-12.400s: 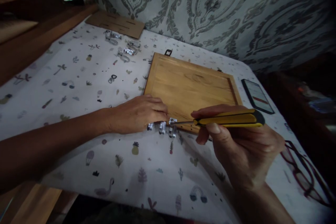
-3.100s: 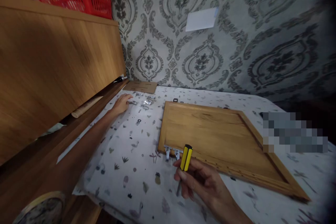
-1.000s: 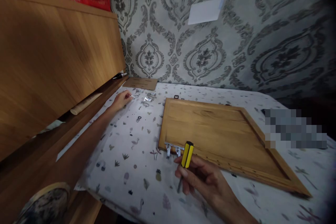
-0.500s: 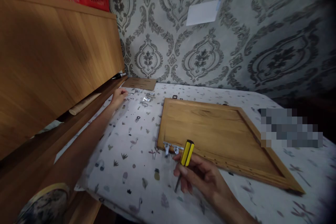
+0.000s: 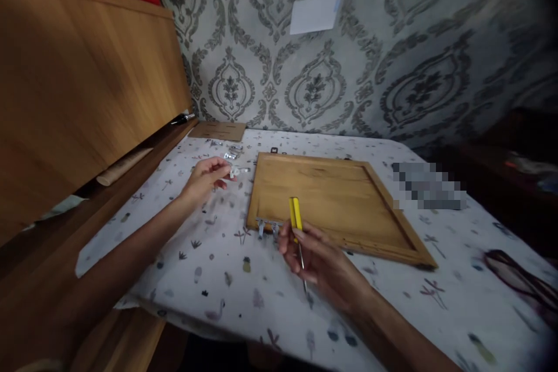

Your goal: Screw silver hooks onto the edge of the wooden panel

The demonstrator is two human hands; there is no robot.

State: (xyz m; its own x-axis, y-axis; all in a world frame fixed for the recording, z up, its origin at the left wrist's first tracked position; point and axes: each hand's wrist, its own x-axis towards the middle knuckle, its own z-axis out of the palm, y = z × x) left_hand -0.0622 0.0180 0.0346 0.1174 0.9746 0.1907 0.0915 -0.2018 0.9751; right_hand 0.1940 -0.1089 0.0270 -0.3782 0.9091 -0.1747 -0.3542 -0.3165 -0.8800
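1. Here's the left hand (image 5: 207, 177), up above the bench (image 5: 238, 308) with its white, small-patterned cloth, thumb and fingers pinched on a small silver metal fitting (image 5: 239, 171); its finer shape is lost to blur.

2. The right hand (image 5: 316, 256) has its fingers closed round a yellow-handled screwdriver (image 5: 296, 215), handle up, thin metal shank pointing down. Whether the tip meets the cloth, one cannot tell.

3. Between and beyond them lies the framed, honey-brown wooden panel (image 5: 322, 192), flat on the bench. Two silver metal clips (image 5: 261, 228) sit at its near edge by the left corner, the right hand's fingertips close by; touching or not is unclear.

4. Farther back, more loose silver fittings (image 5: 232, 154) rest just in front of a flat brown cardboard sheet (image 5: 218, 130).

5. So, the handling: a light but sure pinch near the fitting's end would seem best, leaving its working face uncovered.

6. And that screwdriver: its tip is best kept clear of the wood, the handle loose enough to swing round easily without scratching the panel's face.
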